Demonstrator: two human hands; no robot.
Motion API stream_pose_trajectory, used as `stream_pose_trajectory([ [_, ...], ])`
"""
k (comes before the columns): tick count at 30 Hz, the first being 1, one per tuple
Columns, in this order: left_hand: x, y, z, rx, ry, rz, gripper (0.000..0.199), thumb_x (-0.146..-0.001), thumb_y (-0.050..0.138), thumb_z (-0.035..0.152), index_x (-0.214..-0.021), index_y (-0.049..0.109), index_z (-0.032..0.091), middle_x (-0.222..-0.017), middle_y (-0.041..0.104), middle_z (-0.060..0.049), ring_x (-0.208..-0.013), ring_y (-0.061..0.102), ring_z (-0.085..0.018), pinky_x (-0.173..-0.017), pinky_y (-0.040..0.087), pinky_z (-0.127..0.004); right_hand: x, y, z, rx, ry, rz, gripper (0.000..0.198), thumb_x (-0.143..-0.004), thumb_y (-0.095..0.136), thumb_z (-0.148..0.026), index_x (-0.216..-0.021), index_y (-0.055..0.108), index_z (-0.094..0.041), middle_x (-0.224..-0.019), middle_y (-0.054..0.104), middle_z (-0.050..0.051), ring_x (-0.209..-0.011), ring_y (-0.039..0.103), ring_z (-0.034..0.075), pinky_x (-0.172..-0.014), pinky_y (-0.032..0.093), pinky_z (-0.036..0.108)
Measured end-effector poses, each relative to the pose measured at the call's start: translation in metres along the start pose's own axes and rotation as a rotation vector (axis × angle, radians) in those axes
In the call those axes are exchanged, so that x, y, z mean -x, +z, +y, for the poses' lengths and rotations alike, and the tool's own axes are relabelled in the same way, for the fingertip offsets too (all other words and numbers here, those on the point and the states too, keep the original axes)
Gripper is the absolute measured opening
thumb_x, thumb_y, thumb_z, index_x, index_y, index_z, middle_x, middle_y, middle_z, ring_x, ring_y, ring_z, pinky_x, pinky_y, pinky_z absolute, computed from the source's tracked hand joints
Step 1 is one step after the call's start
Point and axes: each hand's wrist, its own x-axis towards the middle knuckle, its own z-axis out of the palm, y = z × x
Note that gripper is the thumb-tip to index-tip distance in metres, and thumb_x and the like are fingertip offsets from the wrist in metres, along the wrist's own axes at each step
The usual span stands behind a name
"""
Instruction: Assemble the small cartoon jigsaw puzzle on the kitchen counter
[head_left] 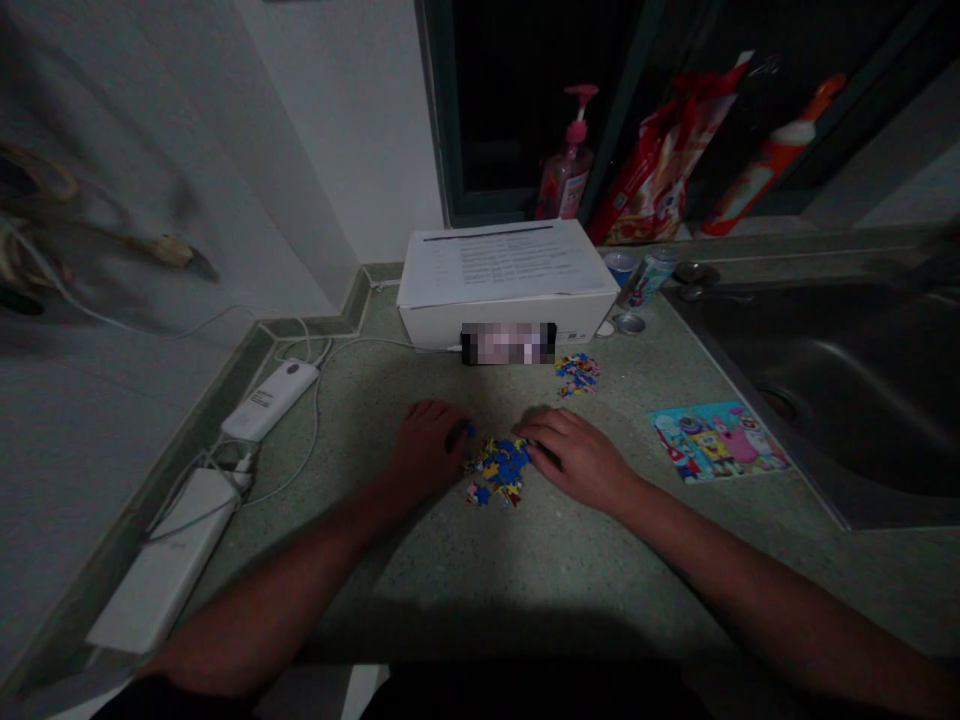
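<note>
A loose heap of small jigsaw puzzle pieces (501, 465), mostly blue and yellow, lies on the counter between my hands. My left hand (431, 442) curls at the heap's left edge, with a small blue puzzle piece (471, 431) at the tips of its thumb and forefinger. From the right, my right hand (574, 455) reaches to the heap with fingers extended and slightly bent; its fingertips touch the edge pieces. Farther back, a smaller group of puzzle pieces (577, 374) lies apart. A colourful cartoon picture card (718, 441) rests flat to the right.
Behind the pieces, a phone (508, 344) leans on a white box (510, 280). Cans (649, 280) stand beside the box. A metal sink (840, 390) is on the right. White power adapters (270, 400) with cables lie left. A pump bottle (566, 175) stands on the sill.
</note>
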Motion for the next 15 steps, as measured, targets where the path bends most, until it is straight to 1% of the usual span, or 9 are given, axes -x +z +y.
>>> stream_pose_trajectory([
  [3, 0.001, 0.0, 0.003, 0.004, 0.009, -0.025, 0.02, -0.092, 0.069, 0.021, -0.111, 0.076, 0.021, -0.107, 0.076, -0.008, -0.107, 0.064, -0.029, -0.104, 0.046, -0.049, 0.0, 0.001, -0.007, -0.05, -0.044, -0.03, 0.028, -0.104, 0.058, -0.028, -0.129, 0.068, -0.02, -0.127, 0.071, 0.012, -0.122, 0.065, 0.029, -0.105, 0.055, 0.051],
  [5, 0.001, 0.0, 0.003, 0.011, 0.001, -0.042, 0.021, -0.092, 0.069, 0.021, -0.113, 0.076, 0.021, -0.108, 0.076, -0.008, -0.108, 0.064, -0.029, -0.104, 0.045, -0.049, 0.0, 0.003, -0.011, -0.064, -0.076, -0.059, 0.029, -0.104, 0.059, -0.028, -0.131, 0.067, -0.021, -0.129, 0.071, 0.012, -0.124, 0.064, 0.029, -0.106, 0.055, 0.051],
  [9, -0.003, -0.001, 0.003, 0.035, -0.005, -0.067, 0.025, -0.094, 0.065, 0.017, -0.116, 0.076, 0.021, -0.109, 0.077, -0.007, -0.11, 0.065, -0.029, -0.106, 0.045, -0.05, 0.001, 0.007, -0.015, -0.069, -0.101, -0.082, 0.028, -0.104, 0.057, -0.024, -0.13, 0.067, -0.022, -0.125, 0.073, 0.01, -0.12, 0.066, 0.028, -0.105, 0.056, 0.051],
  [15, -0.011, 0.003, 0.004, 0.076, -0.013, -0.071, 0.029, -0.094, 0.064, 0.015, -0.12, 0.075, 0.023, -0.113, 0.078, -0.006, -0.113, 0.065, -0.027, -0.107, 0.044, -0.048, 0.001, 0.008, -0.017, -0.086, -0.122, -0.068, 0.025, -0.103, 0.059, -0.021, -0.126, 0.07, -0.021, -0.117, 0.075, 0.01, -0.111, 0.068, 0.026, -0.099, 0.058, 0.049],
])
